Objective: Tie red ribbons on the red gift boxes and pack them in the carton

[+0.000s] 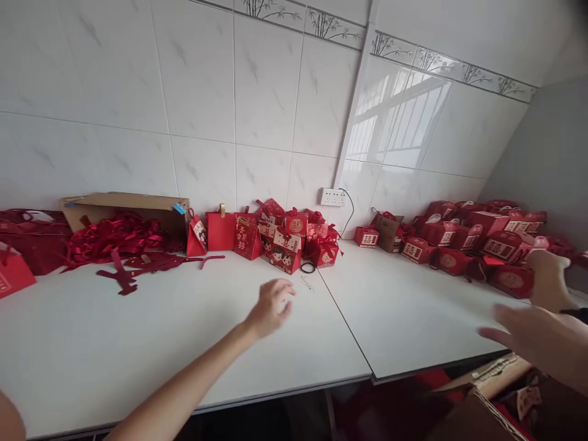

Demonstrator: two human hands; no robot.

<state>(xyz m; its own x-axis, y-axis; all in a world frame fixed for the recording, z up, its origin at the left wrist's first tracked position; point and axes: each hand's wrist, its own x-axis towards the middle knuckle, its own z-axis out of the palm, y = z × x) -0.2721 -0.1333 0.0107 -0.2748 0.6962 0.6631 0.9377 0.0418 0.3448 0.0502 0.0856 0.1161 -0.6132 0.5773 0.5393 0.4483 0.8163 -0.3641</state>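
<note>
L hand (272, 306) over table (160, 331), nr box (285, 253), fingers apart; R hand (539, 334) blurred at table's R front edge, seems apart too; prob. betw. grabs, next pick needs closing

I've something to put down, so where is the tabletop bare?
Left of the seam, between the loose ribbons and front edge, though the left hand is there; right of it, between the red box pile and front edge. Crowded: along the wall, where red bags stand too.

Two tabletops (184, 331), one ring (307, 267), one power strip (332, 197).
</note>
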